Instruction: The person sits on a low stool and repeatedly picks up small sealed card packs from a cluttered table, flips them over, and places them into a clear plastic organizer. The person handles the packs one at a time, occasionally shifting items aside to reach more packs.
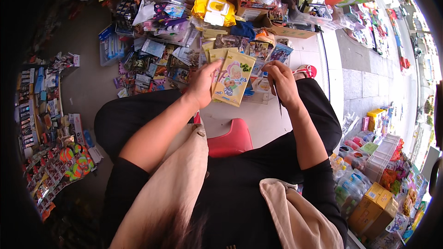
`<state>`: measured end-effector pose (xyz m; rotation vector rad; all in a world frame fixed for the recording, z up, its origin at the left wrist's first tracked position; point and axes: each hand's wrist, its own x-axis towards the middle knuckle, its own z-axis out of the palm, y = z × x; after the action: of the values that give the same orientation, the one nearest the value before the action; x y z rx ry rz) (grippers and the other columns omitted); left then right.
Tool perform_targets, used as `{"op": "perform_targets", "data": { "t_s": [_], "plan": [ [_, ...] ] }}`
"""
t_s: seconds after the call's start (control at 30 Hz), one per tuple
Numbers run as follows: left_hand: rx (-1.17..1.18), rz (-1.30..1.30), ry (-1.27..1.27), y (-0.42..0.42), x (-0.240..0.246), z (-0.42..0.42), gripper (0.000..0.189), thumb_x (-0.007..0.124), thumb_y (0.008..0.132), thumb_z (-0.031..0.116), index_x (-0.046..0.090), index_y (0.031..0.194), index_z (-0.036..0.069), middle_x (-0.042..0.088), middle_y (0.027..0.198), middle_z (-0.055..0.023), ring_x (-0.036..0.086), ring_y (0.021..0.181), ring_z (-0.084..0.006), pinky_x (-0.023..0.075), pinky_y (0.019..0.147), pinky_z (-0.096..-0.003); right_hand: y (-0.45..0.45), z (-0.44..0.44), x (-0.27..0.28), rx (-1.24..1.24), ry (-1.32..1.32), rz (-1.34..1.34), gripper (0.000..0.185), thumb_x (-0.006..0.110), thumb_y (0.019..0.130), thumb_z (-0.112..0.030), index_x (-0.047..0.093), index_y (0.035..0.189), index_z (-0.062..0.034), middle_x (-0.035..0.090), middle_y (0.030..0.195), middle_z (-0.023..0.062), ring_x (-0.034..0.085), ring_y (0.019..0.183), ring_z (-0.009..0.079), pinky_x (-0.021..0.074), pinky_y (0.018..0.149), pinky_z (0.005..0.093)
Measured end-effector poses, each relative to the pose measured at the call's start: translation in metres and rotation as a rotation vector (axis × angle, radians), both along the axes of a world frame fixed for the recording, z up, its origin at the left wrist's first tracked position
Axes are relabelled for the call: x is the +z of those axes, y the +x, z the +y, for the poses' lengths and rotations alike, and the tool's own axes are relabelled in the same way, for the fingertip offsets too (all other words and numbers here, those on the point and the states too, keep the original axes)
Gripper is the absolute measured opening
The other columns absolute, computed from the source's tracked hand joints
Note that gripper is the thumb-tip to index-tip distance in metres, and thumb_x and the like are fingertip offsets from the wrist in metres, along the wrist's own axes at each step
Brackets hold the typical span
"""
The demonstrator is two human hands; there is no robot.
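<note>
Fanned yellow foil card packs (232, 79), printed with cartoon ponies, are in my left hand (202, 84), thumb on top and the front pack tilted. To their right, my right hand (281, 81) is curled around a thin dark pointed tool (279, 101), perhaps a blade or scissors; its upper part is hidden by the fingers. Beyond both hands lie more card packs (259, 50) and loose cards (152, 48) in a dense spread. A yellow pack of wipes (214, 8) with a white lid rests behind them.
A red plastic stool (232, 140) shows between my legs. At the upper right, a clear bin (311, 15) holds pens and tools beside an open cardboard box (294, 31). Shelves of small goods (45, 110) stand at left; a yellow carton (372, 207) and bagged goods are at lower right.
</note>
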<state>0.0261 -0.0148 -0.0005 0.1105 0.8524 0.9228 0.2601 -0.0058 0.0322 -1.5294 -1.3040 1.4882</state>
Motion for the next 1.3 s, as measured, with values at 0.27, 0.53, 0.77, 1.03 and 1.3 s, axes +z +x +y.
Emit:
{"op": "perform_targets", "data": {
  "t_s": [0.27, 0.53, 0.77, 1.03, 1.3],
  "plan": [
    [-0.160, 0.126, 0.150, 0.008, -0.002, -0.023, 0.030, 0.069, 0.087, 0.015, 0.061, 0.112, 0.002, 0.067, 0.102, -0.0068, 0.067, 0.087, -0.0155, 0.0558, 0.076, -0.0327, -0.030, -0.015, 0.003, 0.174, 0.113, -0.238, 0.032, 0.077, 0.081, -0.019, 0.059, 0.097, 0.0030, 0.067, 0.086, 0.0068, 0.061, 0.077, 0.0099, 0.0513, 0.070, 0.0267],
    [-0.206, 0.126, 0.253, 0.007, -0.011, -0.027, 0.041, 0.056, 0.096, 0.039, 0.057, 0.120, 0.005, 0.064, 0.108, -0.0035, 0.062, 0.093, -0.0111, 0.0522, 0.079, -0.0276, -0.030, 0.004, -0.010, 0.293, -0.030, -0.147, 0.032, 0.076, 0.081, -0.020, 0.061, 0.096, 0.0044, 0.068, 0.083, 0.0103, 0.062, 0.074, 0.0127, 0.0508, 0.069, 0.0275],
    [-0.125, 0.105, 0.100, 0.005, -0.020, -0.030, 0.034, 0.053, 0.097, 0.029, 0.055, 0.121, 0.005, 0.065, 0.102, -0.0040, 0.065, 0.089, -0.0132, 0.0543, 0.077, -0.0293, -0.044, 0.008, -0.009, 0.354, 0.001, -0.150, 0.039, 0.081, 0.075, -0.019, 0.058, 0.099, 0.0021, 0.067, 0.088, 0.0120, 0.065, 0.085, 0.0175, 0.0510, 0.075, 0.0320],
    [-0.074, 0.083, 0.115, -0.001, -0.023, -0.029, 0.034, 0.052, 0.097, 0.030, 0.056, 0.121, 0.006, 0.065, 0.104, -0.0041, 0.064, 0.092, -0.0138, 0.0535, 0.078, -0.0304, -0.052, 0.024, -0.012, 0.509, -0.044, -0.255, 0.034, 0.081, 0.076, -0.017, 0.061, 0.095, 0.0018, 0.065, 0.082, 0.0074, 0.059, 0.076, 0.0129, 0.0494, 0.072, 0.0289],
    [-0.023, 0.014, 0.077, -0.008, -0.024, -0.025, 0.036, 0.054, 0.097, 0.033, 0.056, 0.121, 0.008, 0.065, 0.102, -0.0034, 0.064, 0.088, -0.0120, 0.0546, 0.074, -0.0298, -0.066, 0.030, 0.001, 0.471, 0.072, -0.112, 0.043, 0.082, 0.074, -0.011, 0.057, 0.107, 0.0014, 0.063, 0.089, 0.0055, 0.058, 0.080, 0.0103, 0.0497, 0.070, 0.0262]
  ]
}}
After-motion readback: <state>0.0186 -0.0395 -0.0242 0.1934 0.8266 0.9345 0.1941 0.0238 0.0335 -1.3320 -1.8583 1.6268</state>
